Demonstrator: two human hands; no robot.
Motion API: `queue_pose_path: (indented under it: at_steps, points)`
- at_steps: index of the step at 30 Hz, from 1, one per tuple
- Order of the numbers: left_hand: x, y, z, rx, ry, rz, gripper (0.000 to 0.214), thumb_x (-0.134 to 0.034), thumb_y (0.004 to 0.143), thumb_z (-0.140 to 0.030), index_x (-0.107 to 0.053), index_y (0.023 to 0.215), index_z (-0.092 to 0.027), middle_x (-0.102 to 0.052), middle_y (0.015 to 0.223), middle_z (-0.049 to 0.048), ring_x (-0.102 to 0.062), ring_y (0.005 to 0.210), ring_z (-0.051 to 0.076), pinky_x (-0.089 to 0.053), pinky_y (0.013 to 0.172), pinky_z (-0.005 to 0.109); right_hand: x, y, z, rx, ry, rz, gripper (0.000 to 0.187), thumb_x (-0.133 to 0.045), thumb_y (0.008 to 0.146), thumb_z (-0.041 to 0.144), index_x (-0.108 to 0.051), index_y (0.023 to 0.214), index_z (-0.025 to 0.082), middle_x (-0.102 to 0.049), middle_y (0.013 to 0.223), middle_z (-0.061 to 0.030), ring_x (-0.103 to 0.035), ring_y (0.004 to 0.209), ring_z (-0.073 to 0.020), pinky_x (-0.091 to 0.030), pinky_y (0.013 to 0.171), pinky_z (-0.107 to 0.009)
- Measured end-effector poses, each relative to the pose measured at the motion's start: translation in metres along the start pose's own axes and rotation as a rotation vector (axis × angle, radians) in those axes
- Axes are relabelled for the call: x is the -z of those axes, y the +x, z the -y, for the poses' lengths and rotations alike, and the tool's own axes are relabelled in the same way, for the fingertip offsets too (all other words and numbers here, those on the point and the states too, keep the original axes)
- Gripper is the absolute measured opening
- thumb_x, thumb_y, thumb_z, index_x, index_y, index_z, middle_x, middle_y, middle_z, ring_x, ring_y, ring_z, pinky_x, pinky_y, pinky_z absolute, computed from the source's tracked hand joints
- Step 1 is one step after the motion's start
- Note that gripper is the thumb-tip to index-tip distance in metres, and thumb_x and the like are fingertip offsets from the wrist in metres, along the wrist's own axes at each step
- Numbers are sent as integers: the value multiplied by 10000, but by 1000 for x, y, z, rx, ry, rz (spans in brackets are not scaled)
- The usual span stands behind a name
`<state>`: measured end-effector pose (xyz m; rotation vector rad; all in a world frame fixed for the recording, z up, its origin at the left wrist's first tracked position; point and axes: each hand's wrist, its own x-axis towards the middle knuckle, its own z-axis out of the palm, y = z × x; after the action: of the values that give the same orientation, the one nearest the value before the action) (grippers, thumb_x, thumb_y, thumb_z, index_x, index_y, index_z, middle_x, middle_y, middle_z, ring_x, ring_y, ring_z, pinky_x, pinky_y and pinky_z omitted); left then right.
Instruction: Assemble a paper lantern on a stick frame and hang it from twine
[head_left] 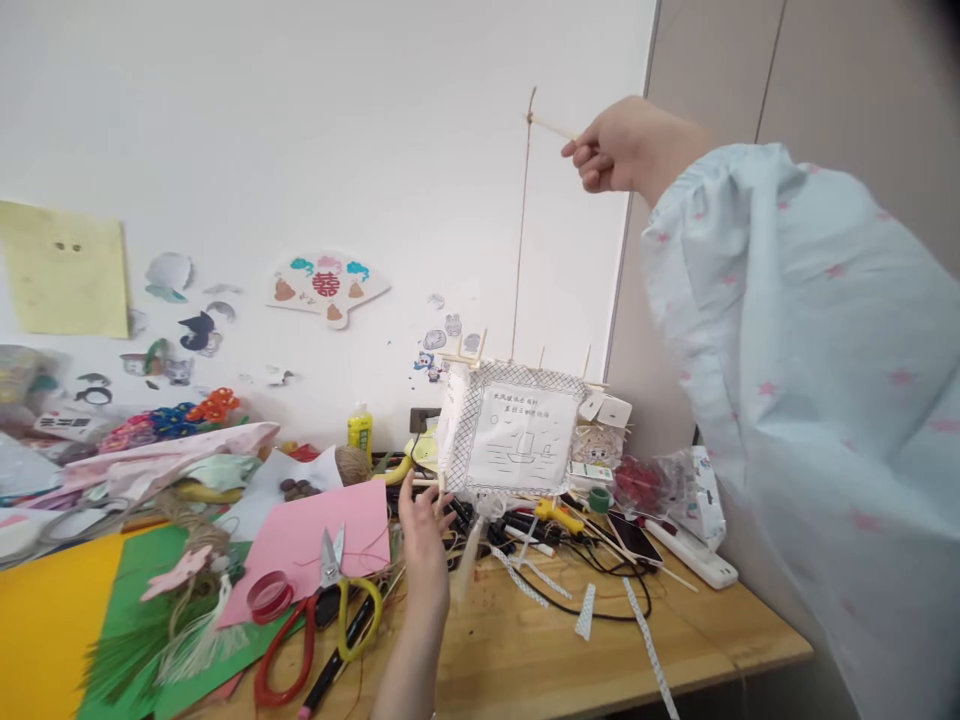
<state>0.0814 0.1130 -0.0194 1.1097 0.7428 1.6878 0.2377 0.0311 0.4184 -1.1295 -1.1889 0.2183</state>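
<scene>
My right hand, raised at the upper right, grips a thin wooden stick. A brown string is tied at the stick's far tip and runs down to a white paper lantern. The lantern has a stick frame, a patterned border and a line drawing of a sailboat with writing. A pale tassel hangs beneath it, over the table. My left hand is at the lantern's lower left corner with fingers apart; whether it touches the lantern I cannot tell.
Scissors, a red tape roll and coloured paper lie on the wooden table at left. Patterned paper strips, a phone and a power strip lie at right. The wall carries a paper fan.
</scene>
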Motion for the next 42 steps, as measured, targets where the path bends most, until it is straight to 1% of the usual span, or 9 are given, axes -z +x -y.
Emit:
queue_pose_path:
  at_steps: [3, 5, 10, 15, 22, 29, 36, 39, 42]
  points:
    - [-7, -1, -25, -19, -34, 42, 696, -519, 763, -667, -337, 1320, -292, -537, 1252, 93, -625, 996, 197, -535, 772, 319, -3, -3, -2, -13, -6, 20, 154, -540, 932, 267, -578, 949, 119, -558, 747, 32, -473, 500, -30, -388, 407, -135]
    - [-11, 2, -29, -4, -38, 54, 703, -597, 705, -657, -406, 1249, -254, -588, 1146, 90, -653, 905, 195, -541, 722, 313, -3, -4, -2, -16, -13, 31, 157, -546, 929, 274, -577, 947, 122, -559, 751, 33, -478, 506, -33, -394, 414, -140]
    - [-7, 16, -11, 73, -6, 22, 744, -666, 561, -691, -480, 1061, -171, -640, 796, 35, -645, 631, 168, -515, 593, 296, 1, -4, -3, -28, -34, 76, 206, -446, 942, 86, -560, 770, 98, -382, 546, 75, -229, 399, -15, -227, 339, -129]
    - [-1, 16, 11, 126, 100, 20, 696, -673, 493, -718, -602, 872, -138, -681, 804, 81, -647, 689, 205, -487, 593, 303, 5, -1, -12, 4, -57, 113, 287, -415, 912, 33, -565, 689, 132, -343, 477, 49, -202, 413, -47, -251, 353, -180]
    - [-2, 17, 51, 163, 235, 118, 744, -658, 493, -708, -657, 945, -116, -702, 853, 111, -664, 798, 269, -491, 599, 325, 4, -9, -18, -2, -98, 98, 265, -452, 895, 33, -542, 677, 154, -355, 505, 44, -238, 409, -55, -283, 389, -221]
    - [6, 9, 88, 126, 343, 139, 855, -601, 572, -657, -503, 1183, -68, -671, 1003, 194, -671, 823, 281, -525, 701, 420, 6, -9, -23, -30, -138, 21, 316, -407, 915, 18, -527, 656, 153, -343, 515, 35, -246, 412, -49, -243, 365, -201]
    - [22, -25, 103, -12, 501, 167, 640, -500, 667, -598, -566, 1074, -108, -654, 1030, 191, -649, 839, 294, -511, 787, 476, 6, 0, -35, -15, -108, -17, 309, -472, 900, 76, -412, 624, 203, -371, 498, 43, -210, 399, -52, -256, 387, -230]
    - [37, -33, 118, -64, 589, 181, 502, -472, 702, -530, -602, 995, -143, -659, 1062, 178, -635, 948, 304, -479, 888, 483, 5, 4, -39, 5, -98, -42, 315, -470, 887, 83, -375, 616, 211, -380, 486, 40, -222, 396, -58, -258, 398, -243]
    - [51, -35, 136, -85, 670, 212, 391, -464, 705, -455, -626, 892, -153, -688, 969, 171, -646, 956, 308, -482, 901, 461, 5, 7, -41, 35, -92, -73, 299, -485, 872, 85, -375, 624, 212, -379, 489, 40, -237, 399, -61, -259, 403, -243]
